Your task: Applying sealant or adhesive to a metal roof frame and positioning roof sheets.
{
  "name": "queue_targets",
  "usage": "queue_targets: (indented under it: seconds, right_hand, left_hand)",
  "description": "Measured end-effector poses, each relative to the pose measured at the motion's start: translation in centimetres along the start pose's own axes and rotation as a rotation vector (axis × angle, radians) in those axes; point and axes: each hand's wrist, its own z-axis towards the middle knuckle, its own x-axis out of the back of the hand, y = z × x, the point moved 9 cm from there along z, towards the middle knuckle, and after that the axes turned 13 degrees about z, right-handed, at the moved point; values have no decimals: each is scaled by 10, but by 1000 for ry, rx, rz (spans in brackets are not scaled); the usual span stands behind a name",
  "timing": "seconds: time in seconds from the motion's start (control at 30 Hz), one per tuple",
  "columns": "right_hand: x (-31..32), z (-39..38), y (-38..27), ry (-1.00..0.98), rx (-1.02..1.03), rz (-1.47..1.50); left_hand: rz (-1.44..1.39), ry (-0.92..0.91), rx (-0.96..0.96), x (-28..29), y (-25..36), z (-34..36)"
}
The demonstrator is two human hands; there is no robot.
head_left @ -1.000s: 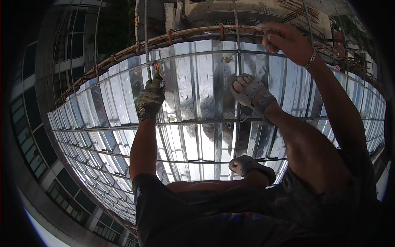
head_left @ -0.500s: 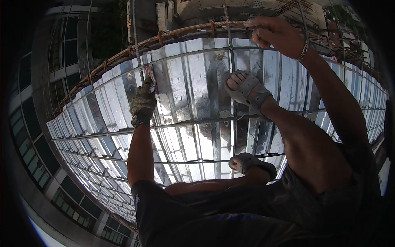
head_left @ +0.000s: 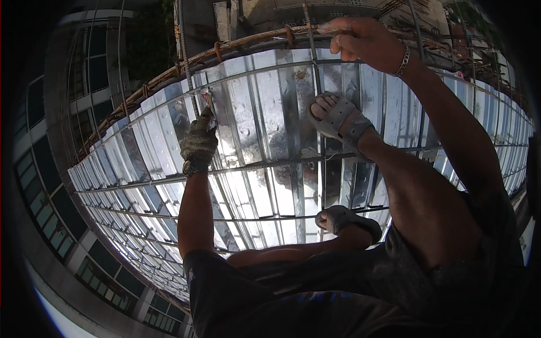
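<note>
My left hand [head_left: 199, 139], in a dark knitted glove, is closed beside a steel upright bar [head_left: 186, 62] near its crossing with a horizontal bar. Something small with a reddish end [head_left: 207, 99] shows past its fingers; its kind is unclear. My bare right hand [head_left: 369, 45] hovers at the far edge of the decking. Its index finger stretches toward another upright bar [head_left: 311, 48], and the other fingers are loosely bent. Nothing shows in it. Whether the fingertip touches the bar I cannot tell.
Under me lies shiny ribbed metal decking [head_left: 276, 121], crossed by a grid of rebar [head_left: 265, 164]. One sandalled foot [head_left: 341, 121] rests between bars, the other [head_left: 349, 221] nearer me. A rusty curved bar [head_left: 253, 40] follows the far edge. A building [head_left: 42, 186] stands beyond the left edge.
My right hand has moved left, its index finger closer to the upright bar. My left hand stays by its bar, with only a slight shift.
</note>
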Motion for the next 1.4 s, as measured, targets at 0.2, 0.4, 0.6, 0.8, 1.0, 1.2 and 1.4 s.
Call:
queue_targets:
  seconds: [0.2, 0.4, 0.6, 0.8, 1.0, 1.2, 1.4]
  right_hand:
    - [-11, 3, -8, -2, 2, -49]
    - [-15, 7, -11, -17, 96, -63]
    - [-21, 10, -14, -14, 86, -86]
    - [-24, 5, -20, -3, -38, -121]
    - [-16, 13, -8, -41, 131, -69]
    - [-12, 13, -4, -31, 114, -72]
    - [-12, 15, -10, -48, 172, -124]
  left_hand:
    - [37, 40, -53, -10, -12, -7]
    - [-51, 42, -66, -9, -4, -8]
    - [-89, 26, -37, -9, -4, -10]
    - [-84, -16, -35, -5, -6, -18]
    - [-66, -54, -57, -3, -2, -18]
    - [-53, -68, -43, -3, 5, -21]
    - [-78, -40, -48, -12, -5, -25]
